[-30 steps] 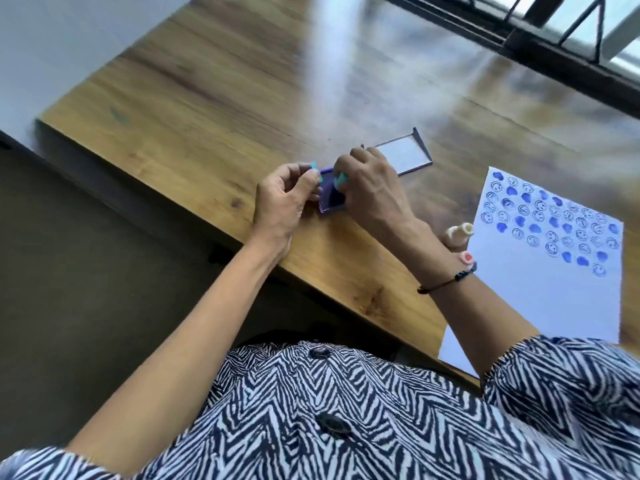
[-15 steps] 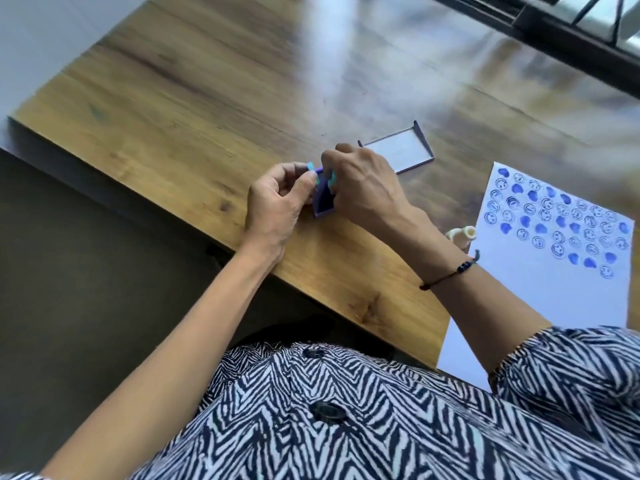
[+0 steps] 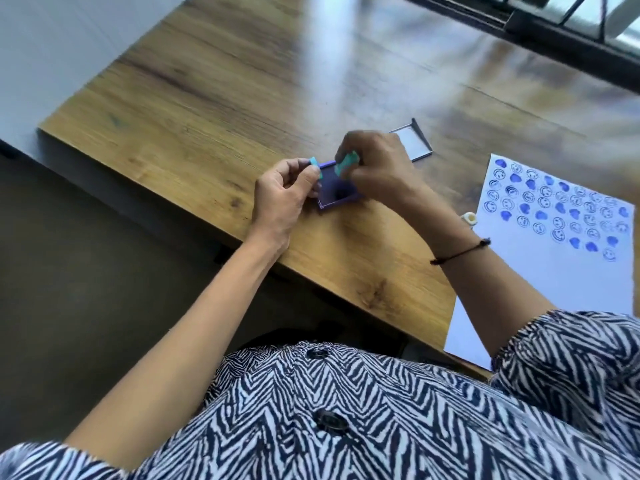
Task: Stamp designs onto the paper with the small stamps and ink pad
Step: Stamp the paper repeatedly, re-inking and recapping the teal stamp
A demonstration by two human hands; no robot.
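A purple ink pad [image 3: 335, 192] lies open on the wooden table [image 3: 194, 109] near its front edge. My left hand [image 3: 282, 199] pinches a small teal stamp [image 3: 314, 163] at the pad's left edge. My right hand [image 3: 375, 164] grips a second teal stamp [image 3: 346, 162] just above the pad's far side. The white paper [image 3: 561, 271] lies to the right, its upper part covered with blue smiley and heart prints.
The ink pad's lid [image 3: 414, 141] lies open behind my right hand. A small white stamp [image 3: 469, 218] stands at the paper's left edge. The table's front edge runs close under my forearms. A dark window frame [image 3: 540, 19] crosses the far right.
My right hand has lifted its teal stamp off the ink pad, so more of the pad's inked face shows. My left hand has stayed at the pad's left edge.
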